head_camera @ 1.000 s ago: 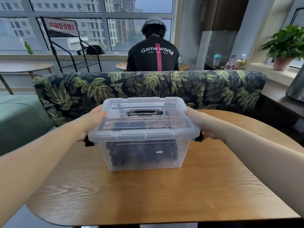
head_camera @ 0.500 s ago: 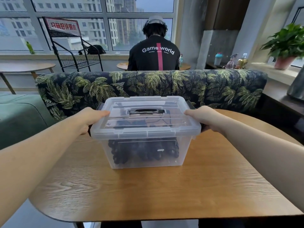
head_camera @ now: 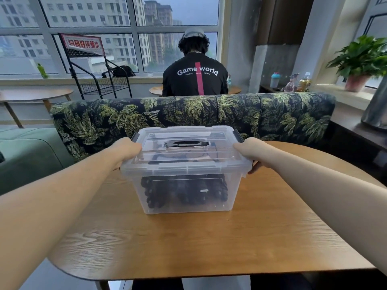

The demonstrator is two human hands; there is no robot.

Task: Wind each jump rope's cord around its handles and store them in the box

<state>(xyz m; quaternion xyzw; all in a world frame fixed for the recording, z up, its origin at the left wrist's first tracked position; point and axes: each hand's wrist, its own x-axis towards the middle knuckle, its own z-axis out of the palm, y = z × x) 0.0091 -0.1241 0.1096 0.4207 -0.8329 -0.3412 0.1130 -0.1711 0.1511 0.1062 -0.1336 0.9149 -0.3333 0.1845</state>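
Clear plastic storage box (head_camera: 186, 191): rectangular, standing upright near the middle of the wooden surface (head_camera: 209, 243), toward its far edge. Fitted with a clear plastic lid (head_camera: 184, 151), seated on the rim, with a black carry handle (head_camera: 187, 143) lying flat at its centre and dark grey side latches at both ends.

Contents: black jump ropes (head_camera: 184, 191), wound into bundles, lying on the box floor, seen through the front wall. The number of bundles cannot be told.

Left hand (head_camera: 125, 148): at the left end of the box, fingers curled round the lid edge and over the side, gripping it.

Right hand (head_camera: 249, 150): at the right end of the box, fingers wrapped over the lid edge and down the side, gripping it.

Surroundings: a sofa with dark palm-leaf fabric (head_camera: 188, 114) just beyond the far edge of the surface; a seated person in a black printed shirt (head_camera: 195, 78) behind it, facing a window; a potted green plant (head_camera: 360, 61) on the sill at right.
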